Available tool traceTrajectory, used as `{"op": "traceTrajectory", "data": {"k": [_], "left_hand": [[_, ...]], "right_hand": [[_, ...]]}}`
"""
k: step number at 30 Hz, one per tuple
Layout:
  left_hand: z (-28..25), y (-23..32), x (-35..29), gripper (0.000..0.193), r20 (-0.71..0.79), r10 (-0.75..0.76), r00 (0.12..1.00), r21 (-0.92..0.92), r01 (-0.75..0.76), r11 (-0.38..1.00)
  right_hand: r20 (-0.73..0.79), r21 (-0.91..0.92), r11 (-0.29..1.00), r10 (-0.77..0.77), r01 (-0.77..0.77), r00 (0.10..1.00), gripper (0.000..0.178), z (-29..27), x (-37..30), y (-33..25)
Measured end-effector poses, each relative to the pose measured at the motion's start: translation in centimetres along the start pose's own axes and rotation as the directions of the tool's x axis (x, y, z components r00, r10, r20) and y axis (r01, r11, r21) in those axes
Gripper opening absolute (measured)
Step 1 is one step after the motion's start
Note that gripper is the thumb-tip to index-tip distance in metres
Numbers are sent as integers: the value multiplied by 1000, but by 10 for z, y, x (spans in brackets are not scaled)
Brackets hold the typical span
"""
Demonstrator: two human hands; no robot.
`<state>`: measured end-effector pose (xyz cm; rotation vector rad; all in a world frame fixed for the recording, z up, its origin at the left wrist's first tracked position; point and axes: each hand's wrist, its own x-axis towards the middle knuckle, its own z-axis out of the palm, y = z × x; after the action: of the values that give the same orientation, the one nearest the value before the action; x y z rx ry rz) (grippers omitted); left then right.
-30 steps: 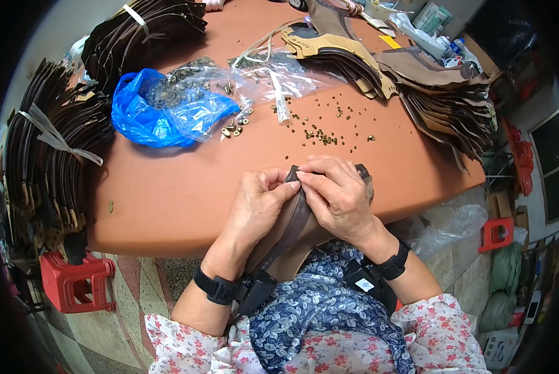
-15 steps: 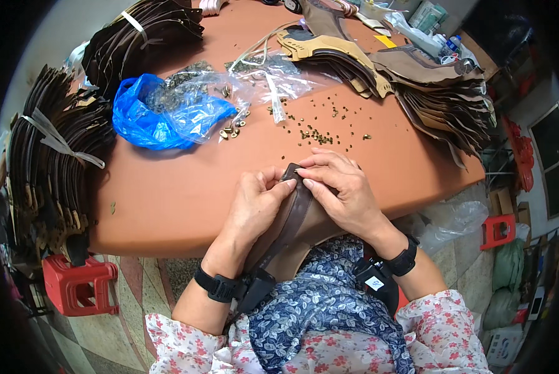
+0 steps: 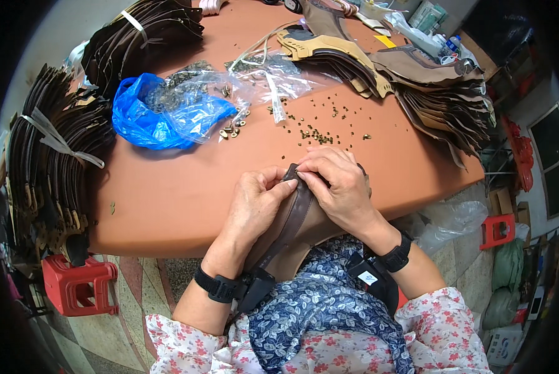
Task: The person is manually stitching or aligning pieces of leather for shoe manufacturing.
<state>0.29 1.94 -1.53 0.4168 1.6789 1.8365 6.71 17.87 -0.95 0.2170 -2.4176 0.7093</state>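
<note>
With the brown leather upper (image 3: 299,229) at the orange table's (image 3: 161,199) near edge, left hand (image 3: 257,196) pinching its tip, right hand's (image 3: 339,184) fingertips bunched there (can't tell if gripping), I'd brace that tip firmly.

The brown piece (image 3: 298,227) looks smoothly leathery, studs (image 3: 317,136) metallic, blue bag (image 3: 135,115) glossy plastic.

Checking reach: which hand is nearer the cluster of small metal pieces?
Right. The right hand is just below the cluster in the picture; the left hand is lower and farther left.
</note>
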Motion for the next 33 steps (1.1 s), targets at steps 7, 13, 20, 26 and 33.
{"op": "traceTrajectory", "data": {"k": [7,13,20,26,33], "left_hand": [[-3,-2,1,13,9,-38,999,12,38,999],[-2,-3,0,13,-5,0,1000,19,0,1000],[-1,-6,0,14,-37,57,998,71,-55,996],[0,-4,0,14,-23,51,998,29,-50,998],[-2,-2,0,13,5,-1,1000,50,0,999]], "right_hand": [[-57,-89,987,-138,133,989,10,4,1,1],[-3,-75,985,-153,152,988,13,3,-1,2],[133,-32,996,-78,83,988,26,-4,-14,-1],[140,2,1000,-18,18,990,21,-13,-8,-4],[243,95,971,193,-221,951,20,-25,15,1]]}}
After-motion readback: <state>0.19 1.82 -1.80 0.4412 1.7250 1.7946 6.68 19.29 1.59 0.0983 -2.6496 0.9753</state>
